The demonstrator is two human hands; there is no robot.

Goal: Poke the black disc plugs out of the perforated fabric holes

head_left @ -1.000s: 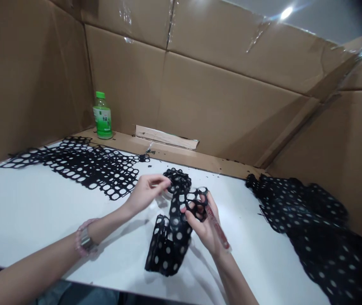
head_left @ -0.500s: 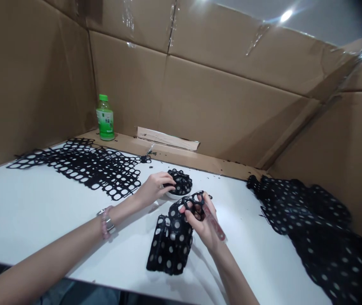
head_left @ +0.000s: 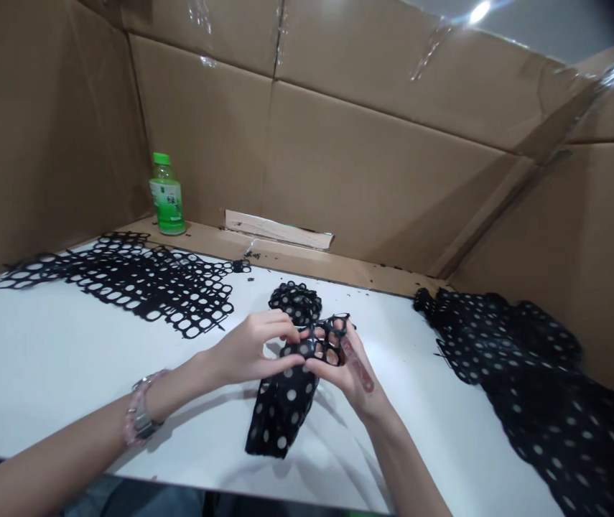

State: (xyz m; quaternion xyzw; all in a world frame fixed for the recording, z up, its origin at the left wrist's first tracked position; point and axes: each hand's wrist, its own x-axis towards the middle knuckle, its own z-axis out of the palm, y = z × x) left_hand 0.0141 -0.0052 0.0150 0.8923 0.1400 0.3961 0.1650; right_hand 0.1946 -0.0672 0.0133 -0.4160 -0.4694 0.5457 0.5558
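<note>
A black sheet with pale dots (head_left: 279,413) hangs between my hands above the white table, its upper right end a lattice of open holes. My right hand (head_left: 350,373) is closed on this lattice end, with a reddish, clear-edged strip lying along the base of its thumb. My left hand (head_left: 253,348) pinches the sheet's upper edge between thumb and fingers, close to the right fingertips. Just behind the hands sits a heap of black dotted pieces (head_left: 294,301); what lies under the heap is mostly hidden.
Black netting full of holes (head_left: 145,280) is spread over the table's left side. More dotted black sheet (head_left: 522,373) is piled on the right. A green bottle (head_left: 167,197) stands at the back left, against cardboard walls (head_left: 365,179). Small black scraps lie along the back edge.
My left hand has left the heap in the white bowl and come forward and right to the sheet, where it now grips the edge. The right hand keeps its hold. The view has shifted slightly.
</note>
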